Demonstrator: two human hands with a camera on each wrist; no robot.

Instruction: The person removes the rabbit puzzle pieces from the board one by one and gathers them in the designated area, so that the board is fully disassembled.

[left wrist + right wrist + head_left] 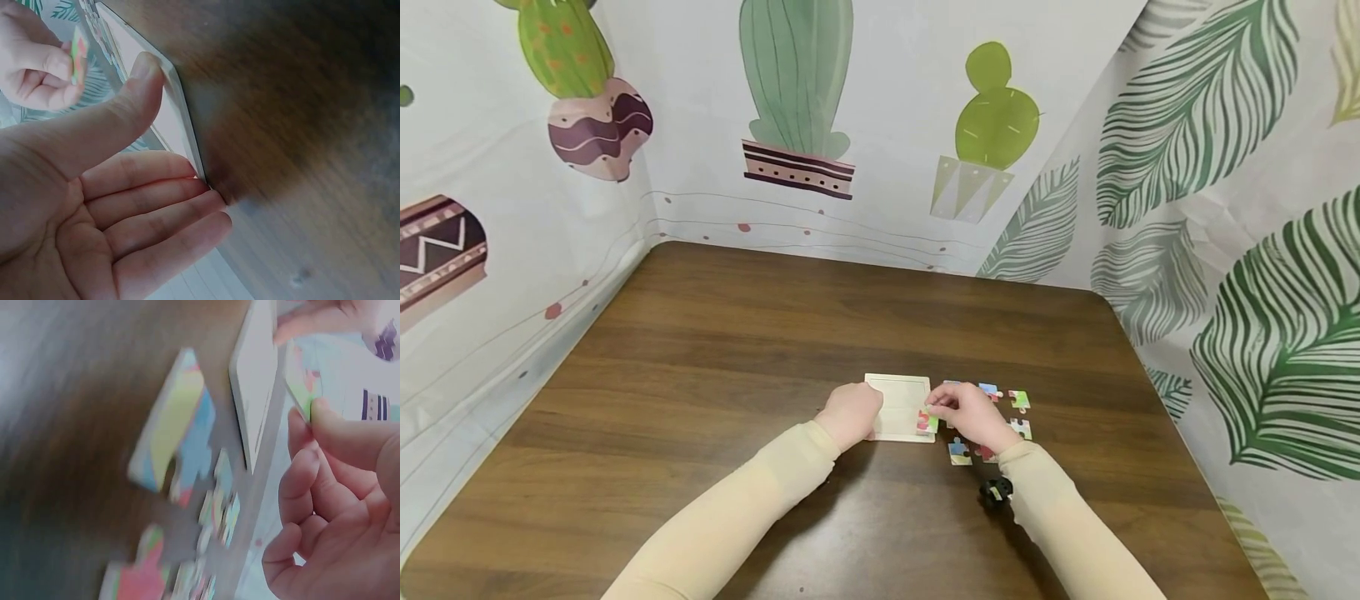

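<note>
A shallow pale puzzle tray [898, 438] lies flat on the brown table, and its bare floor shows. My left hand [852, 412] holds its left side; in the left wrist view the thumb [147, 72] lies over the tray's rim [184, 122], with the fingertips against the outer edge. Over the tray's right side, my right hand [972, 412] pinches a green and red puzzle piece [927, 421] between thumb and index finger. The right wrist view shows this piece [304, 381] tilted and raised off the tray, the other fingers curled loosely.
Several loose jigsaw pieces lie right of the tray, among them a blue and yellow one [958, 452] and a green one [1019, 399]. Some are partly hidden under the right hand. A small black device [996, 492] is at the right wrist. Patterned cloth [880, 225] hangs behind the table.
</note>
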